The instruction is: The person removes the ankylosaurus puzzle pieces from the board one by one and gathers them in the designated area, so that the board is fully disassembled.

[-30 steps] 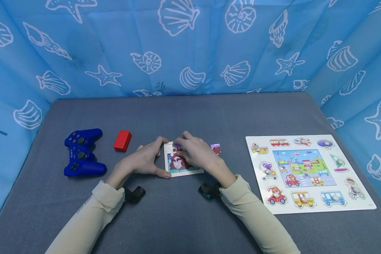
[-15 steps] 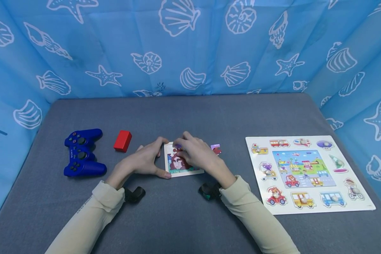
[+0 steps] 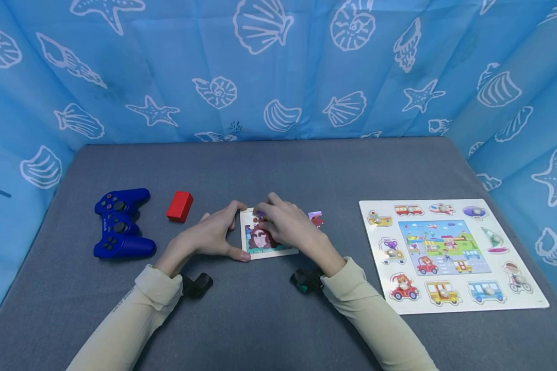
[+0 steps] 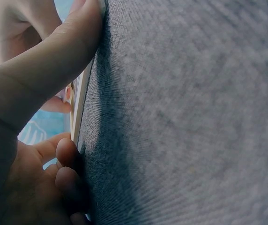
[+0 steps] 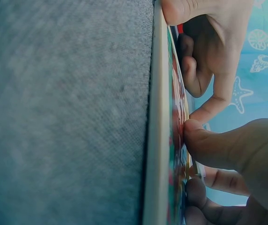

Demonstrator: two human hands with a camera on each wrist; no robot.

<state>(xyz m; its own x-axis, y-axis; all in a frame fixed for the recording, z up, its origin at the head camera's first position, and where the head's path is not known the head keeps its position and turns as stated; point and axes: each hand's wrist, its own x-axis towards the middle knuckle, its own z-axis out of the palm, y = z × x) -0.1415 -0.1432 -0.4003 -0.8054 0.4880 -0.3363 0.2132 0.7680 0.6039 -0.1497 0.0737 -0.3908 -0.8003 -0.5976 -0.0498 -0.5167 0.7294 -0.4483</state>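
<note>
Head view: left hand (image 3: 212, 234) grips the small framed puzzle (image 3: 278, 253) at its left side, thumb at the near corner, a finger at the far one. The right hand (image 3: 291, 222), fingers curled, touches the puzzle's face; whether it pinches anything cannot be told. Puzzle lies flat on the grey table (image 3: 246, 314), one loose piece (image 3: 315, 218) just right of it.

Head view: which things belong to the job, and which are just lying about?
Likely in the job:
small framed puzzle, left hand holding it, right hand touching it
loose puzzle piece beside it

Likely just lying about:
blue game controller
red block
vehicle puzzle board
</note>
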